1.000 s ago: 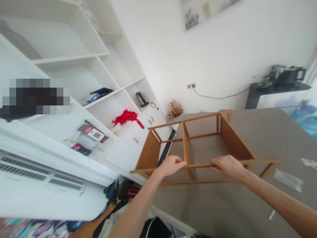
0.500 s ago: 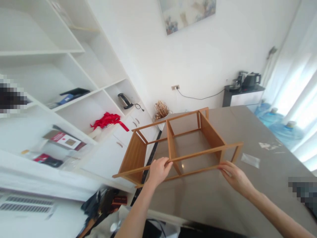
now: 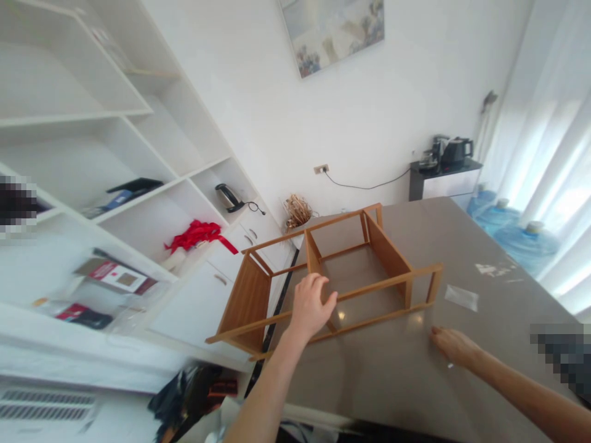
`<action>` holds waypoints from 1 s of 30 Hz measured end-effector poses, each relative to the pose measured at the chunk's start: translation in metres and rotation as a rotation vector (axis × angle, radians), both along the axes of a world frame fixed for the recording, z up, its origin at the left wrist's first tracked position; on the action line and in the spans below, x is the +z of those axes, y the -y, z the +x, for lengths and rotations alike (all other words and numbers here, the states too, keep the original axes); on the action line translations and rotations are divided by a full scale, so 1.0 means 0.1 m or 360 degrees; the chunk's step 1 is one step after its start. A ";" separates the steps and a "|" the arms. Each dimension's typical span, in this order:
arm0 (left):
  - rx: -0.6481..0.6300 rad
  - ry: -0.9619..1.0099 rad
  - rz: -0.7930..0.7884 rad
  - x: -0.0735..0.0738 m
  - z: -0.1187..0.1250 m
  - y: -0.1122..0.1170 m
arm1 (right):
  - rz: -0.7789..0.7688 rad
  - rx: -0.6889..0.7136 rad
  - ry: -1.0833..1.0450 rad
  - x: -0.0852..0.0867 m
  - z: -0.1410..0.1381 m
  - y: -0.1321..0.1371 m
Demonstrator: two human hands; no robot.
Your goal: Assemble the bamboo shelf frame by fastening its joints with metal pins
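A wooden shelf frame (image 3: 388,241) with several slatless boards lies on its side on the grey table (image 3: 369,369), its left end reaching past the table's edge. My left hand (image 3: 310,307) is over the frame's near rail by the middle board, thumb and curved fingers apart, gripping nothing. Right of the frame, low over the tabletop, is my right hand (image 3: 455,346). Its fingers are drawn together; what they hold, if anything, is hidden. A tiny white bit (image 3: 450,365) shows just under that hand.
A clear plastic bag (image 3: 462,298) and white scraps (image 3: 495,269) lie on the table's right side. White shelving (image 3: 152,203) with cabinets stands left. Blue water bottles (image 3: 526,243) are by the curtain. Dried stalks (image 3: 297,210) stand beyond the frame.
My left hand has let go of the near rail and risen slightly. My right hand has left the frame's right end and moved down and right. The view has shifted slightly.
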State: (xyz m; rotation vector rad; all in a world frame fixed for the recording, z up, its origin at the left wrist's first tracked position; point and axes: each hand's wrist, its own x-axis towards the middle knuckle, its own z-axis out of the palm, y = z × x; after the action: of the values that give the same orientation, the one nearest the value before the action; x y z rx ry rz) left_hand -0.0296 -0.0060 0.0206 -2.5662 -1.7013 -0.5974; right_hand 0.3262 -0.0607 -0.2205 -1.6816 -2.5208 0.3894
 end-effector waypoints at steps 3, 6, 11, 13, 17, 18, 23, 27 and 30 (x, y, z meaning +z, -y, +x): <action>-0.0197 -0.0040 -0.0143 0.04 0.55 -0.16 | -0.0004 -0.0072 0.0010 0.05 0.14 0.02; -0.0320 -0.0113 -0.0319 -0.06 1.08 -0.33 | -0.0045 -0.0097 0.0003 0.09 0.19 0.15; -0.0296 -0.0278 -0.0579 -0.32 1.51 -0.47 | -0.0109 -0.0183 -0.0118 0.16 0.07 0.32; -0.0301 -0.0310 -0.0571 -0.38 1.53 -0.48 | -0.0111 -0.0273 -0.0200 0.22 0.05 0.29; -0.0302 -0.0368 -0.0541 -0.39 1.50 -0.49 | -0.0164 -0.0572 -0.0517 0.47 0.03 0.05; -0.0301 -0.0381 -0.0538 -0.39 1.50 -0.49 | -0.0174 -0.0624 -0.0599 0.55 0.02 -0.03; -0.0295 -0.0428 -0.0540 -0.37 1.54 -0.50 | -0.0203 -0.0978 -0.1543 1.09 -0.16 -0.34; -0.0261 -0.0507 -0.0570 -0.36 1.56 -0.50 | -0.0211 -0.1163 -0.1996 1.38 -0.28 -0.41; -0.0268 -0.0540 -0.0570 -0.36 1.56 -0.49 | -0.0158 -0.1214 -0.1927 1.43 -0.31 -0.41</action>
State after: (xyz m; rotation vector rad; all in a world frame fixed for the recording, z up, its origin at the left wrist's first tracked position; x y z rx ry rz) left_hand 0.1265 0.0434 -0.0154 -2.8504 -1.6068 0.1613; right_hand 0.2950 -0.0193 -0.0778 -1.5265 -0.9617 1.0199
